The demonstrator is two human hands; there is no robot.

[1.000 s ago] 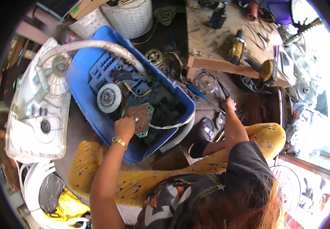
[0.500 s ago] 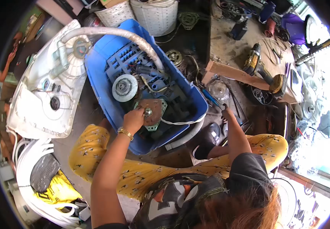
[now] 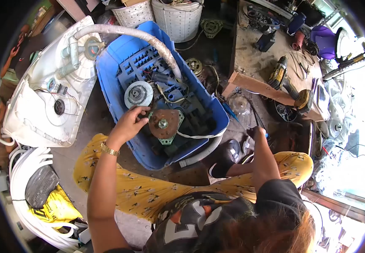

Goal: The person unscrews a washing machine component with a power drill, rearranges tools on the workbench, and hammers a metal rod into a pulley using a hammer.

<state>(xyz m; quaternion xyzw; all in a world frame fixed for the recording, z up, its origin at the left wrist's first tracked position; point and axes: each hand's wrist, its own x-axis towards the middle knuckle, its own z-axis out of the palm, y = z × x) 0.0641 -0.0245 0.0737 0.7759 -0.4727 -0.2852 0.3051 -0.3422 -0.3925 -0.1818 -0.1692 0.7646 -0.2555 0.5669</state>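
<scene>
My left hand [image 3: 129, 124] is open, its fingers apart, just left of a rusty brown motor [image 3: 164, 123] with green end plates. The motor sits in a blue plastic washing-machine body [image 3: 121, 114], and a white lead trails from it to the right. A round grey pulley-like wheel [image 3: 138, 94] lies above my hand. My right hand [image 3: 257, 133] is low over the floor, fingers closed; what they hold is hidden, though a bit of blue shows beside them. A blue-handled screwdriver [image 3: 231, 111] lies left of this hand, its shaft pointing toward it.
A wooden bench [image 3: 252, 63] with a cordless drill [image 3: 285, 80] stands at the right. On the left is a white machine panel [image 3: 30, 114] with a grey hose [image 3: 127, 34] arching over the blue body. Coiled white hose [image 3: 20, 185] lies lower left; woven baskets [image 3: 177, 21] stand behind.
My left hand has let go of the motor and drawn back left, its fingers opening. My right hand has moved slightly down and right, away from the screwdriver's shaft.
</scene>
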